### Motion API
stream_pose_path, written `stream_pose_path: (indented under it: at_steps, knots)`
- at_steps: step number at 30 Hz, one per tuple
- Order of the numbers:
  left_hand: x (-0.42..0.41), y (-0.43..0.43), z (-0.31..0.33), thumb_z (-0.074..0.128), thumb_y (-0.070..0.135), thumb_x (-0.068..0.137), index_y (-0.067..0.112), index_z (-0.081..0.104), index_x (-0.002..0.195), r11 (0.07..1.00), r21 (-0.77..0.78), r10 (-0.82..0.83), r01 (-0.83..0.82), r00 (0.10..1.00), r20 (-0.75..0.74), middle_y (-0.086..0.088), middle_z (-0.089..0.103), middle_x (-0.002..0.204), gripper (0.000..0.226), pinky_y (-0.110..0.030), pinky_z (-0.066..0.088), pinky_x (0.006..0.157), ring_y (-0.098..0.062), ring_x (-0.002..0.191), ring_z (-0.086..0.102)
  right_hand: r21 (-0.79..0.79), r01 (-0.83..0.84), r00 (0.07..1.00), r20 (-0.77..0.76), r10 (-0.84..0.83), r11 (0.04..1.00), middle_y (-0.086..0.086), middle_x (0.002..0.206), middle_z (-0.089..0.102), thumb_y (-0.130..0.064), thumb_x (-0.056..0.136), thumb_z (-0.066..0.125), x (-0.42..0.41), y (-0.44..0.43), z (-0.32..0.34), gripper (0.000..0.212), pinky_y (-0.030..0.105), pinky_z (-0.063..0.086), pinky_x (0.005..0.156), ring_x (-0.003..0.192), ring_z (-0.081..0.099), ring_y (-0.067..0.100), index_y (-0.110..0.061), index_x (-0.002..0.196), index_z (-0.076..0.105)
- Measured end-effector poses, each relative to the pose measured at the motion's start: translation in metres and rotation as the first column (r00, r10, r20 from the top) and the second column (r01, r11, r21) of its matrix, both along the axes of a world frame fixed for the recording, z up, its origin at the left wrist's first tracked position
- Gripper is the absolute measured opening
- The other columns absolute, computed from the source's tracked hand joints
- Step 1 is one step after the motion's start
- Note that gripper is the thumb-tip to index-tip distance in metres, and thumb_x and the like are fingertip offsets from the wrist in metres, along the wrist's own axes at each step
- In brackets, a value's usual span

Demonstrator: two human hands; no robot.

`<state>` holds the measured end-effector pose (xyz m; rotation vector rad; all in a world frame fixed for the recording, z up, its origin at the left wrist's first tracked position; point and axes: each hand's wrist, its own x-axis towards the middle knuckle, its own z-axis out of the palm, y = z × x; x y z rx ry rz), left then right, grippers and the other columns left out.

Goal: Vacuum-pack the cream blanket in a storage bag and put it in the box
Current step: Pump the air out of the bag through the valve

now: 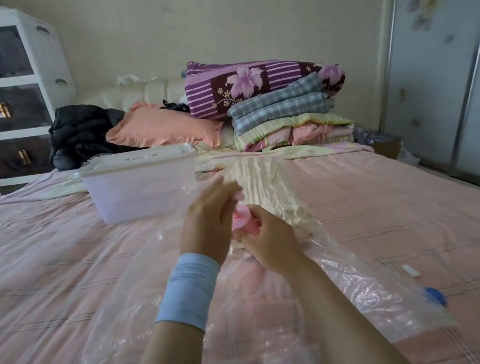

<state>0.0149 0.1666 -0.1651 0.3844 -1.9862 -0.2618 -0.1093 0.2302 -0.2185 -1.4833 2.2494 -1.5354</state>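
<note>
Where the cream blanket point(267, 180) lies inside the clear storage bag point(352, 281), just beyond our fingers, it looks flattened and rippled. Its pale cream cloth is drawn into tight ridges under the glossy film. The bag spreads from there back under both our wrists. It is thin, crinkled and see-through, so the pink checked quilt point(31, 259) of the bed shows through it.

Our right hand point(269, 238) has its fingers point(258, 216) curled round a small pink plastic piece point(241, 215), smooth and rounded, held just above the bag. Our left hand point(211, 218), with a soft pale-blue wristband point(188, 290) below it, lays nearly straight fingers point(226, 193) against the other side of that pink piece. Its thumb is hidden, so we cannot tell whether it pinches.

Close to the left of the left fingers stands the box point(135, 196), a translucent, hard-walled rectangular tub with a white lid point(138, 158) on top. The blanket is outside it.

Well to the right of the right fingers, a round blue cap point(436, 296) sits at the bag's edge. A small white oblong clip point(410, 271) lies near it on the quilt.

Far beyond the fingers rises a stack of folded bedding point(277, 115), striped, checked and flowered. A frilled peach pillow point(165, 129) and a puffy black jacket point(83, 131) lie to its left. White plastic drawers point(9, 101) stand further left still.
</note>
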Motion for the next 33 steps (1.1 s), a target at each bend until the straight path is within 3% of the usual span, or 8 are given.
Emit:
stream_pose_path:
  at_steps: [4, 8, 12, 15, 19, 23, 29, 33]
  knots:
    - [0.005, 0.004, 0.006, 0.059, 0.013, 0.094, 0.015, 0.071, 0.094, 0.998, 0.068, -0.021, 0.014, 0.994, 0.105, 0.001, 0.070, 0.089, 0.012, -0.019, 0.044, 0.072, -0.012, 0.077, 0.058, -0.001, -0.007, 1.000, -0.018, 0.007, 1.000, -0.022, 0.086, 0.064, -0.054, 0.078, 0.074, 0.002, 0.001, 0.000, 0.041, 0.021, 0.038, 0.071, 0.083, 0.057, 0.003, -0.037, 0.114, 0.063]
    - [0.015, 0.022, 0.058, 0.058, 0.011, 0.096, 0.008, 0.072, 0.096, 0.966, -0.249, 0.025, -0.076, 0.979, -0.201, -0.001, 0.072, 0.092, 0.014, -0.009, 0.039, 0.079, -0.009, 0.085, 0.059, 0.011, -0.012, 0.998, 0.055, 0.012, 1.000, -0.021, 0.101, 0.071, -0.053, 0.081, 0.076, -0.006, 0.006, 0.002, 0.041, 0.023, 0.049, 0.082, 0.095, 0.064, 0.003, -0.041, 0.117, 0.062]
    - [0.011, 0.024, 0.064, 0.056, 0.006, 0.097, 0.007, 0.071, 0.097, 0.959, -0.256, 0.017, -0.118, 0.931, -0.365, 0.004, 0.069, 0.104, 0.015, -0.013, 0.040, 0.096, -0.010, 0.109, 0.059, 0.045, -0.023, 1.000, 0.022, 0.022, 0.999, -0.023, 0.095, 0.068, -0.053, 0.083, 0.076, -0.006, 0.009, 0.001, 0.041, 0.021, 0.048, 0.078, 0.082, 0.060, -0.004, -0.040, 0.119, 0.061]
    - [-0.003, 0.012, 0.024, 0.055, 0.005, 0.096, 0.010, 0.069, 0.094, 0.994, -0.107, 0.016, -0.033, 0.987, -0.157, -0.002, 0.070, 0.112, 0.015, -0.026, 0.042, 0.103, -0.021, 0.122, 0.058, 0.021, 0.006, 1.000, -0.008, -0.006, 1.000, -0.022, 0.087, 0.065, -0.046, 0.085, 0.076, -0.004, 0.006, 0.000, 0.036, 0.022, 0.042, 0.072, 0.075, 0.057, -0.002, -0.039, 0.117, 0.061]
    - [-0.004, 0.005, -0.012, 0.052, 0.012, 0.095, 0.015, 0.065, 0.092, 0.991, 0.121, 0.033, -0.059, 0.978, 0.204, 0.000, 0.068, 0.093, 0.014, -0.036, 0.033, 0.111, -0.021, 0.084, 0.059, 0.044, -0.002, 0.997, -0.082, 0.006, 0.999, -0.011, 0.096, 0.068, -0.037, 0.088, 0.068, 0.003, 0.002, -0.002, 0.029, 0.031, 0.044, 0.080, 0.089, 0.062, 0.015, -0.031, 0.116, 0.062]
    - [0.006, 0.015, 0.026, 0.055, 0.010, 0.096, 0.011, 0.069, 0.095, 0.999, -0.015, 0.042, -0.043, 0.999, -0.015, -0.001, 0.071, 0.097, 0.014, -0.023, 0.047, 0.078, -0.022, 0.088, 0.066, 0.028, 0.008, 0.999, -0.050, -0.006, 1.000, -0.015, 0.103, 0.070, -0.048, 0.086, 0.073, 0.001, 0.003, -0.001, 0.040, 0.028, 0.045, 0.078, 0.088, 0.063, 0.009, -0.038, 0.122, 0.060]
    - [0.009, 0.020, 0.055, 0.056, 0.000, 0.095, 0.002, 0.072, 0.097, 0.954, -0.253, 0.039, -0.162, 0.902, -0.430, -0.007, 0.072, 0.107, 0.016, -0.033, 0.049, 0.101, -0.021, 0.114, 0.063, 0.044, -0.018, 1.000, -0.019, 0.019, 0.999, -0.022, 0.097, 0.068, -0.054, 0.082, 0.076, -0.005, 0.007, -0.002, 0.043, 0.024, 0.048, 0.078, 0.089, 0.062, 0.004, -0.042, 0.120, 0.060]
    - [-0.004, 0.008, -0.003, 0.060, -0.002, 0.092, 0.009, 0.073, 0.095, 0.996, -0.093, 0.004, -0.014, 0.995, -0.103, -0.004, 0.071, 0.111, 0.017, -0.022, 0.044, 0.097, -0.023, 0.120, 0.060, 0.017, 0.009, 0.998, -0.068, -0.008, 1.000, -0.016, 0.097, 0.067, -0.047, 0.085, 0.073, -0.001, 0.002, -0.004, 0.037, 0.028, 0.045, 0.081, 0.092, 0.063, 0.012, -0.035, 0.118, 0.061]
